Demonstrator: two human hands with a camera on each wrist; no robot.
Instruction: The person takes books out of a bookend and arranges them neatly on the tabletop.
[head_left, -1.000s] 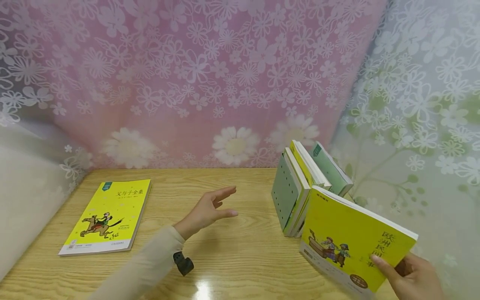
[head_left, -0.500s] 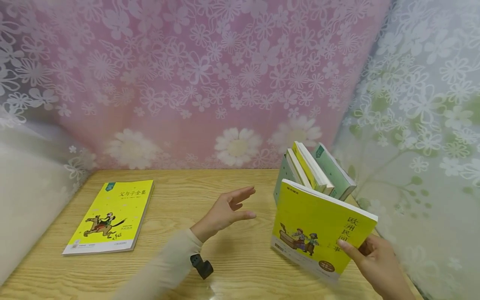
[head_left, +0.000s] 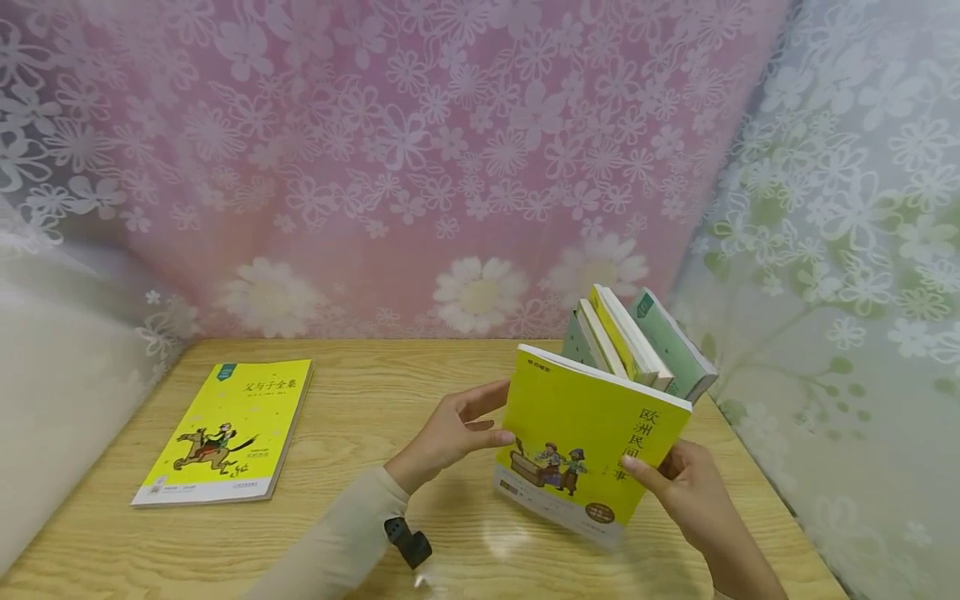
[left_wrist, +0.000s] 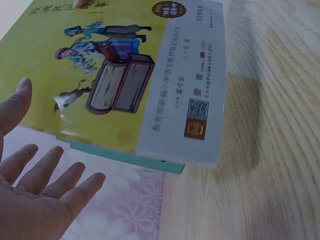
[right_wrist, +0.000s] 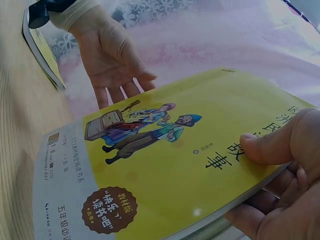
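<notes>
A yellow paperback book [head_left: 577,442] with cartoon figures and a white lower band is held tilted over the table. My right hand [head_left: 686,492] grips its right edge, thumb on the cover and fingers behind, as the right wrist view shows. At the opposite edge is my left hand [head_left: 453,429], its thumb overlapping the cover and its fingers [left_wrist: 75,195] spread and relaxed past the edge. Behind the held book, several upright books [head_left: 622,337] lean in a green holder [head_left: 576,340], whose lower part is hidden.
Another yellow book [head_left: 225,429], with a horse rider on its cover, lies flat on the left of the wooden table [head_left: 360,375]. A pink floral curtain [head_left: 405,167] hangs behind the table, and a pale floral one [head_left: 840,275] lines the right side.
My right hand has carried the yellow book leftward, away from the right side and in front of the holder. My left hand has moved slightly right, and the book now meets it.
</notes>
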